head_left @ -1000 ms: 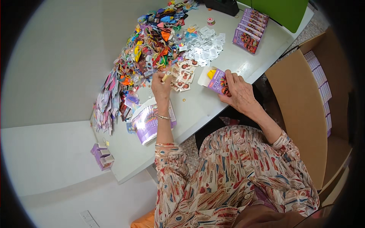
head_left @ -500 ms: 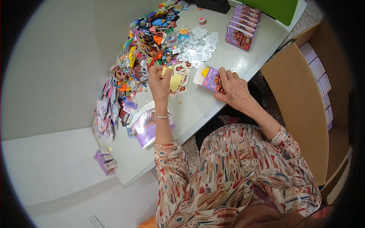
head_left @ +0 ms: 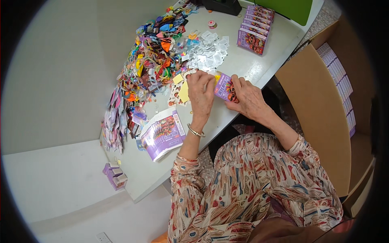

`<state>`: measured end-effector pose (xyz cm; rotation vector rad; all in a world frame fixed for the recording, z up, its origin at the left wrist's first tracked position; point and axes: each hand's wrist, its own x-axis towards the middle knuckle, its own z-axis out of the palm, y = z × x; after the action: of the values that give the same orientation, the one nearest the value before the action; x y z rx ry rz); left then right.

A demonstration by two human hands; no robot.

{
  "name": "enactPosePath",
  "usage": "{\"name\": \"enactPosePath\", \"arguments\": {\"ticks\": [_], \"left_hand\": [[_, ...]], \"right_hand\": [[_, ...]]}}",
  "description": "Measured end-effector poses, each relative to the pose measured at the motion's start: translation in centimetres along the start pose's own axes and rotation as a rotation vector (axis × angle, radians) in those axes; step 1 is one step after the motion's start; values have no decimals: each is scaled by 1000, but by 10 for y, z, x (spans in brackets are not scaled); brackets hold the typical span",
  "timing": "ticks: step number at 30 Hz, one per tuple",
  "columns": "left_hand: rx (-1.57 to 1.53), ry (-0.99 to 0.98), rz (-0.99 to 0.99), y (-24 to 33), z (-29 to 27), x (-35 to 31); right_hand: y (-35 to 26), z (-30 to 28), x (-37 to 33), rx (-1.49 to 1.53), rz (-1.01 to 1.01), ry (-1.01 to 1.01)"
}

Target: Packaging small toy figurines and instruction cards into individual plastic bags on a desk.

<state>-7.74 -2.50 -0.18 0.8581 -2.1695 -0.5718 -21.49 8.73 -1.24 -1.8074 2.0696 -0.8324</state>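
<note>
My right hand (head_left: 248, 97) grips a small purple box (head_left: 224, 87) with cartoon figures by its sides, the box tilted above the table's front edge. At its open left end, a bit of yellow (head_left: 217, 77) shows. My left hand (head_left: 201, 91) is at that end with fingers pinched together; whatever they hold is hidden behind them. Just beyond the left hand lie printed cards (head_left: 173, 97) and pale yellow slips (head_left: 178, 79). Left of my wrist, a fanned stack of flattened purple boxes (head_left: 164, 135) rests on the table.
Heaped along the wall is a pile of colourful trinkets (head_left: 156, 60), beside small whitish packets (head_left: 206, 52). A row of filled purple boxes (head_left: 252, 40) stands at the far right. An open cardboard carton (head_left: 314, 109) with stacked boxes stands right of the table (head_left: 206, 129).
My left hand has moved right, from over the cards to the box's open end; the pale yellow piece in its fingers is out of sight. The right hand still holds the box.
</note>
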Motion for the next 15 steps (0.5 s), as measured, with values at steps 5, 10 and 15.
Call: {"name": "enactPosePath", "arguments": {"ticks": [5, 10, 15], "left_hand": [[-103, -100, -85, -20, 8, -5], [-712, -579, -477, -25, -5, 32], [-144, -241, -290, -64, 24, 67]], "right_hand": [[4, 1, -3, 23, -5, -12], [13, -11, -7, 32, 14, 66], [18, -17, -1, -116, 131, 114]]}}
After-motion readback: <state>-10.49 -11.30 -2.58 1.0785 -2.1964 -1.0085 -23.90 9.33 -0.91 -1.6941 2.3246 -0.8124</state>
